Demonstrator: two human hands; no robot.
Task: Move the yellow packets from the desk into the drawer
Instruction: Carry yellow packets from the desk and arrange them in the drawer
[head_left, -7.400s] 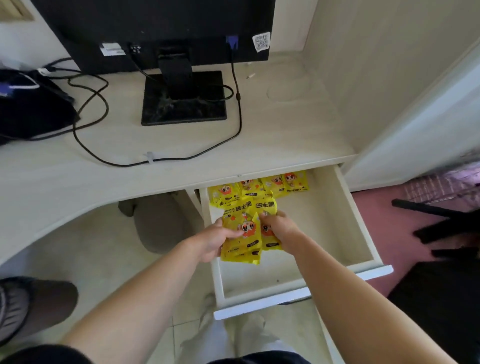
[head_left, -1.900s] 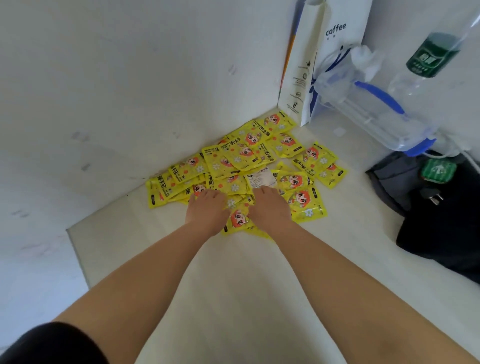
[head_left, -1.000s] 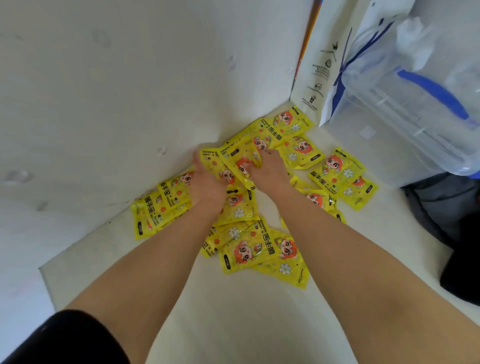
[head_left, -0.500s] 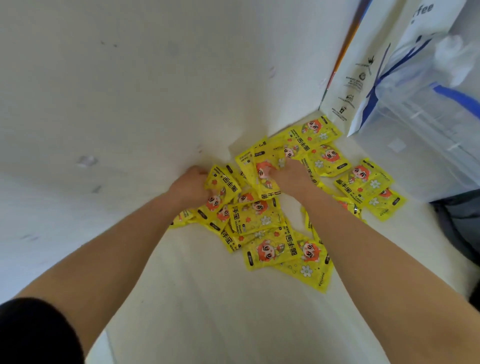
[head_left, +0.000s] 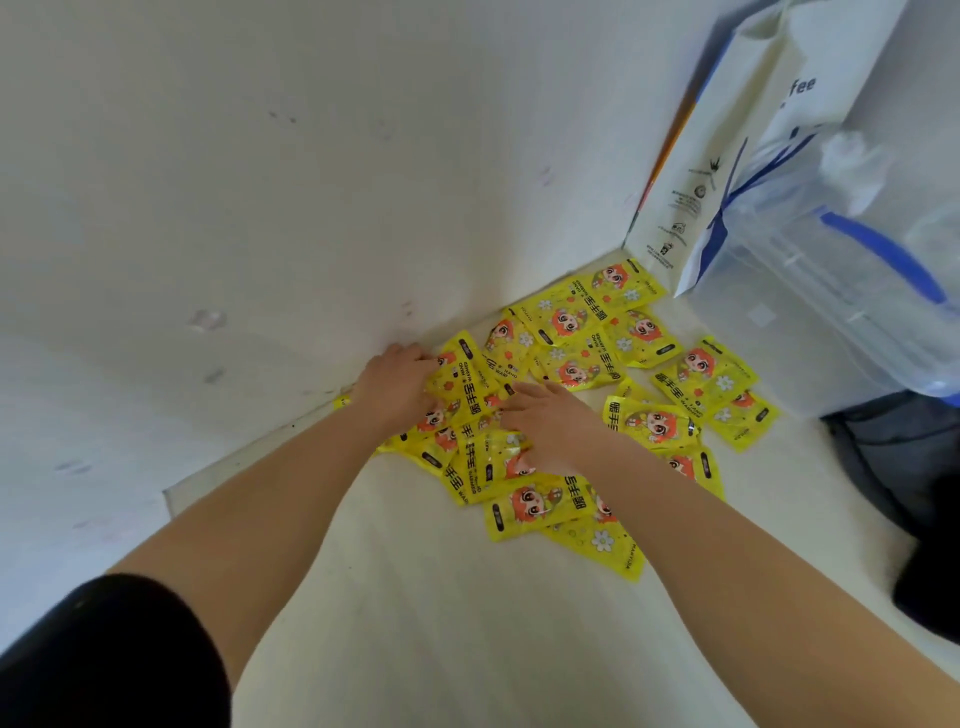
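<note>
Your left hand (head_left: 397, 387) grips some of roughly fifteen overlapping yellow packets (head_left: 576, 358); your right hand (head_left: 553, 423) lies flat, fingers spread, on them.

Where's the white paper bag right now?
In the head view, the white paper bag stands upper right in the desk's back corner, between the wall and the clear plastic box, behind the yellow packets.

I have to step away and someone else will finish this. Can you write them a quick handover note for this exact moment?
Left hand: at the wall side of the pile, fingers curled on yellow packets.
Right hand: flat on the pile, open, gripping nothing.
Packets: many lie scattered on the desk in the corner by the paper bag and plastic container.
Done: nothing lifted from this pile.
Left: gather them and carry them to the drawer, which is out of view.
</note>
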